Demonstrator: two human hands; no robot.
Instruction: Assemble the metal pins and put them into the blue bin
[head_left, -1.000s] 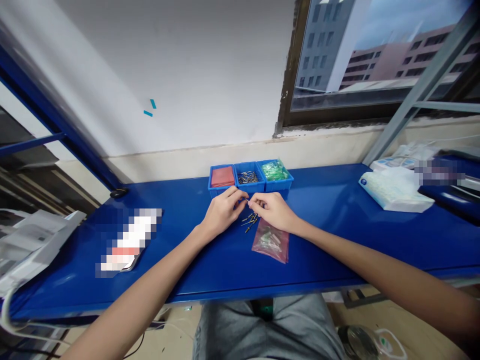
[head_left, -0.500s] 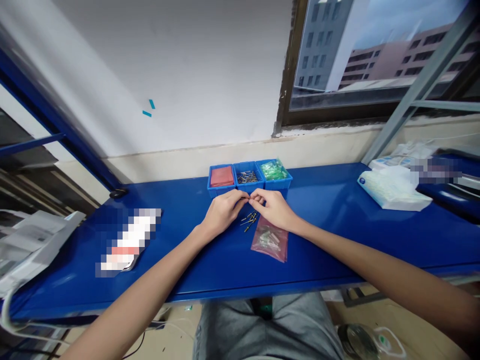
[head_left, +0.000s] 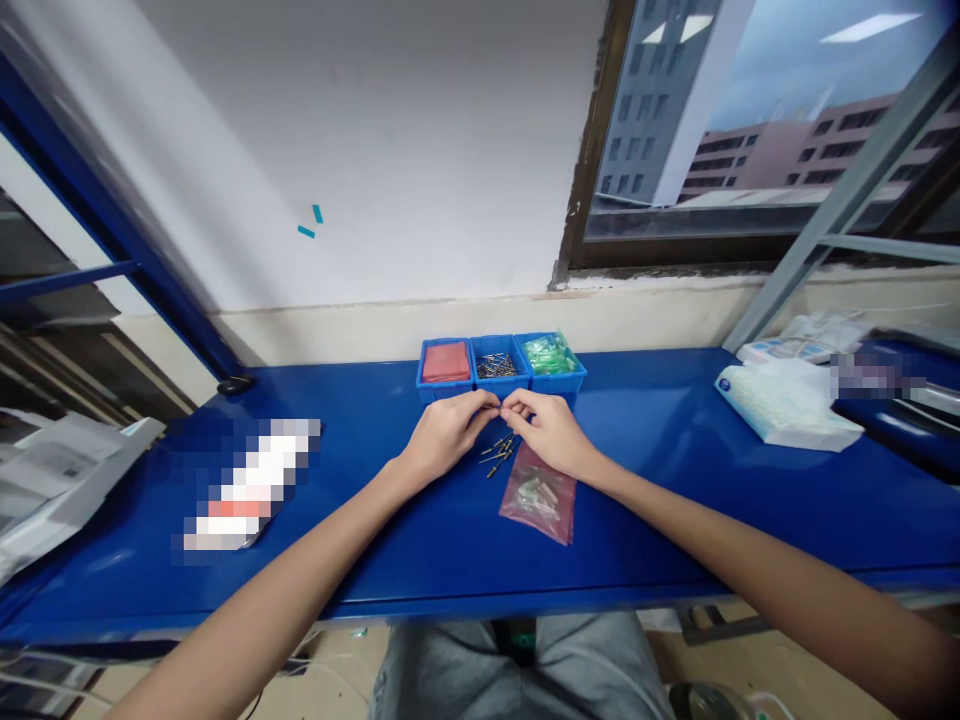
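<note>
My left hand (head_left: pixel 448 430) and my right hand (head_left: pixel 551 432) meet fingertip to fingertip, just in front of the blue bins. Both are closed in a pinch, and whatever sits between the fingertips is too small or hidden to make out. Below them on the table lie several thin metal pieces (head_left: pixel 498 458) that look like blind rivets. Beside these, under my right wrist, is a pinkish clear plastic bag (head_left: pixel 540 505) with small pale and greenish packets in or on it.
Three joined blue bins stand near the wall: one with red bags (head_left: pixel 445 362), one with metal rivet-like pieces (head_left: pixel 496 366), one with green packets (head_left: pixel 549 354). A tissue pack (head_left: pixel 784 408) lies right on the blue table (head_left: pixel 645 540); a blurred-out object (head_left: pixel 259 480) lies left.
The camera view has tilted slightly, so the scene sits a little lower. My hands stay pinched together in the same place; the pieces on the table look the same.
</note>
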